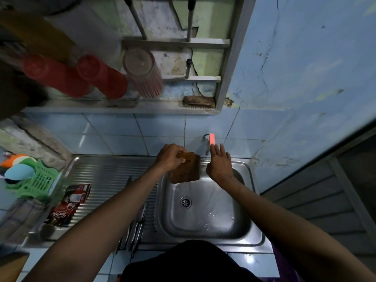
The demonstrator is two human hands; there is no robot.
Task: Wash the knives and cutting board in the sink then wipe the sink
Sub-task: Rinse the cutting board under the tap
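Note:
A brown wooden cutting board stands tilted at the back left of the steel sink basin. My left hand grips the board's top edge by its handle hole. My right hand is open with straight fingers, held over the basin just below the tap with the pink handle; whether it touches the tap I cannot tell. Several knives lie on the ribbed drainboard left of the basin, partly hidden by my left forearm.
A red packet lies on the drainboard. A green basket with sponges stands at far left. Overhead, a shelf rack holds red cups, a clear tumbler and a brush. The drain sits mid-basin.

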